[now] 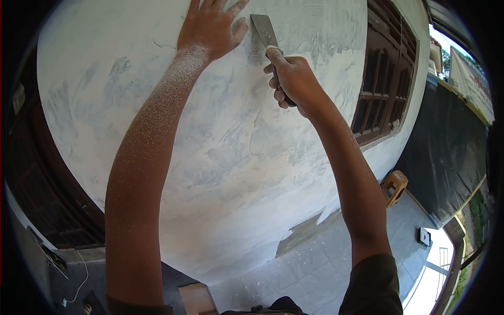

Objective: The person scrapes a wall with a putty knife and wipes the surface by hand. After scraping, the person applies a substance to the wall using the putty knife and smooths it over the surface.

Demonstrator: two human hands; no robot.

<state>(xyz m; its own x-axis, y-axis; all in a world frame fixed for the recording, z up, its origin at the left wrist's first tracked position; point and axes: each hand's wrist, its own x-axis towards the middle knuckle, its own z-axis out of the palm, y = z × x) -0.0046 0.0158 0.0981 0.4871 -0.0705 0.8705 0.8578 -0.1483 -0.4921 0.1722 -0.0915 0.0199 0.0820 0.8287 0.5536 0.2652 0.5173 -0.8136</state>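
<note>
The left hand (214,26) lies spread against the wall (220,131) while the right hand (295,81) grips the putty knife (266,34), left of the window's (382,86) near edge, where a sideways slip could nick the left thumb (240,31) or too steep an angle gouge the wall.

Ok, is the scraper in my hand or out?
In: your right hand is wrapped around the scraper, its blade poking out past the thumb.
</note>
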